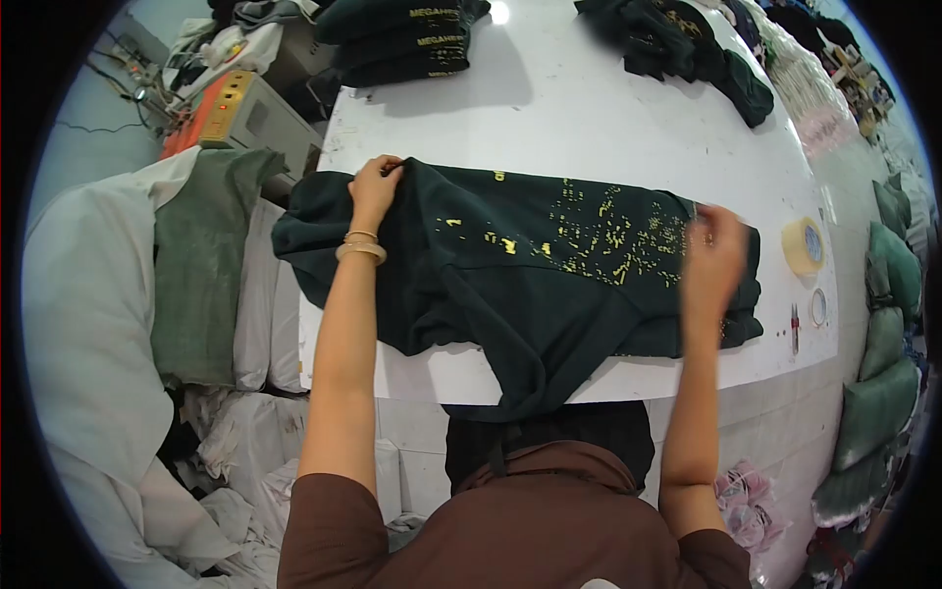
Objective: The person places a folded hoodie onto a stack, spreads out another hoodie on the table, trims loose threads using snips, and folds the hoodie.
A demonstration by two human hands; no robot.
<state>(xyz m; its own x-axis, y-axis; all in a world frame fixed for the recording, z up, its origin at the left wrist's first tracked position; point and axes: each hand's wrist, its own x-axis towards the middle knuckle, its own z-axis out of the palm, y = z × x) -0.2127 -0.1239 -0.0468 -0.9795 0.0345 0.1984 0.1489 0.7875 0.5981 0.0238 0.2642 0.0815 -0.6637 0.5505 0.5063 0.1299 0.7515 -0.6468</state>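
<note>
A dark green sweatshirt (549, 240) with a speckled yellow print lies partly folded across the white table (569, 118). One sleeve hangs slightly over the near edge. My left hand (376, 187), with bangles at the wrist, is closed on the fabric along the far edge, left of the print. My right hand (713, 250) is over the right end of the garment, beside the print. Motion blur smears its fingers, so their grip cannot be made out. More dark green folded cloth shows beneath the sweatshirt at its right end.
Folded dark garments with yellow lettering (402, 39) are stacked at the far left. A dark garment heap (687, 49) lies at the far right. A tape roll (803, 245) and small snips (795, 329) sit near the right edge. Green sacks (883, 383) line the floor.
</note>
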